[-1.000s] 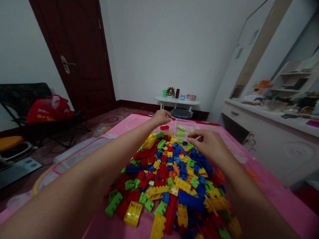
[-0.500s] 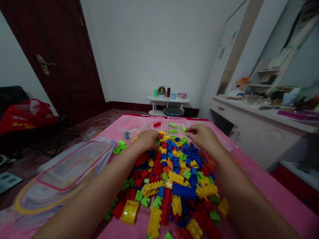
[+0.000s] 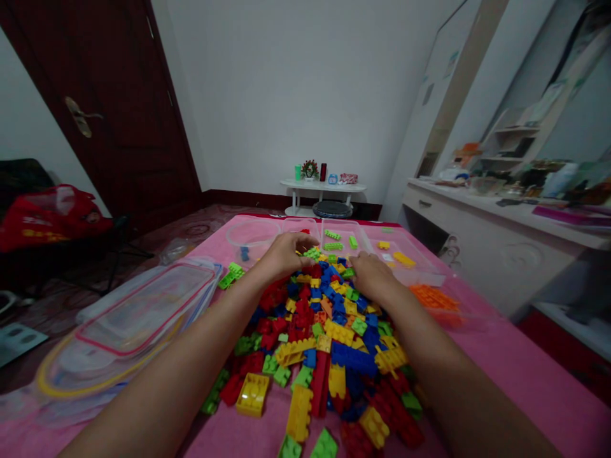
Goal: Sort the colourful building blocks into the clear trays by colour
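Observation:
A large heap of red, yellow, blue and green toy building bricks (image 3: 339, 332) covers the pink-clothed table before me. At the heap's far left side, my left hand (image 3: 287, 254) has a light green building brick (image 3: 312, 253) between its curved thumb and fingers. My right hand (image 3: 371, 275) is lowered onto the heap's far right side. Its fingers are bent and closed at a green building brick (image 3: 349, 273), with the fingertips partly hidden.
Clear containers line the far edge: a round one (image 3: 228, 236) with blue, one with red, a rectangular one (image 3: 344, 224) with green, and another (image 3: 420, 245) with yellow bricks. Orange pieces (image 3: 434, 298) sit at right. Stacked lids (image 3: 147, 312) lie left.
My right hand has moved from beside the green bricks' container down to the heap. My left hand has risen slightly and turned, with a green brick now showing between its fingers.

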`<action>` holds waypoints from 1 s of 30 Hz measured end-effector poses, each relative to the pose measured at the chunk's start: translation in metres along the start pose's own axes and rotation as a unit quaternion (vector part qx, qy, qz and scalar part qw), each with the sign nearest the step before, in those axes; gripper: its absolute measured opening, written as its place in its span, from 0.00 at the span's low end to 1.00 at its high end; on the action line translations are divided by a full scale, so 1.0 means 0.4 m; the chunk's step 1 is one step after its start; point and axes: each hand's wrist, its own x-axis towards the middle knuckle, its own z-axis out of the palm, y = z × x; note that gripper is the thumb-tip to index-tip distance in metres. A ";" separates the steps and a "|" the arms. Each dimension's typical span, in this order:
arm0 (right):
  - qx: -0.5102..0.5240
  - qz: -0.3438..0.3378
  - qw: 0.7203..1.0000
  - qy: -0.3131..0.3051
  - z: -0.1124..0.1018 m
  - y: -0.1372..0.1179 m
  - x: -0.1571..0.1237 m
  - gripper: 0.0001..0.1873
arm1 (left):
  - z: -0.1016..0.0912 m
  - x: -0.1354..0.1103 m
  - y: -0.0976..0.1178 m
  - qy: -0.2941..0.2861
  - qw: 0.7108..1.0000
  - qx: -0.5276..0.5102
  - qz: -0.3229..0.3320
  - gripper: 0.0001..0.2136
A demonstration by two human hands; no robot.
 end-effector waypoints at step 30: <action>0.405 -0.122 0.890 0.170 -0.113 -0.086 -0.047 0.16 | 0.048 -0.018 0.079 0.124 0.878 -0.461 -0.041 0.22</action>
